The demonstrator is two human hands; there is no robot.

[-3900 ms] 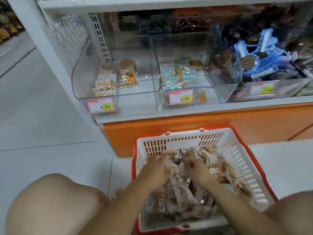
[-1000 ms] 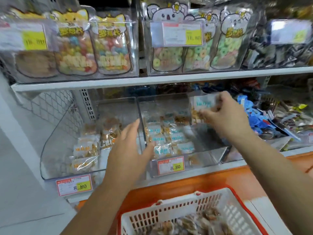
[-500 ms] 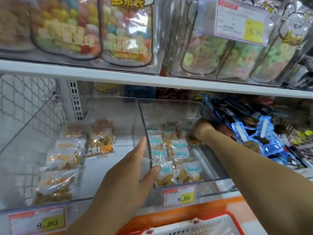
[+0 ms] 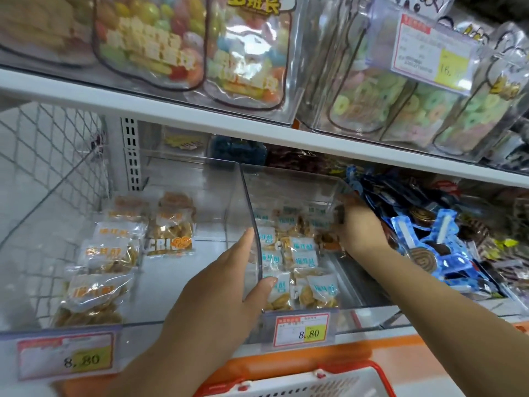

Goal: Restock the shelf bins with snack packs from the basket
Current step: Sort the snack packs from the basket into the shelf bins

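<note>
left bin (image 4: 171, 282): roughly 7 orange-label packs (image 4: 108, 250)
middle bin (image 4: 252, 202): roughly 10 blue-label packs (image 4: 303, 253)
left hand (image 4: 223, 287): I grip middle bin's side wall
right hand (image 4: 360, 227): deep inside it, can't tell grip

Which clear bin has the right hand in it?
The middle bin, holding teal-labelled packs: the right hand is inside it, and the left hand grips its side wall. The left bin holds orange-labelled packs.

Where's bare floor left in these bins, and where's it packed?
Left bin: bare floor between the orange-label packs and the wall of the middle bin that the left hand grips. Middle bin: bare strip between the teal-label packs and its right wall, nearer than the right hand. Crowded: blue packs further right.
</note>
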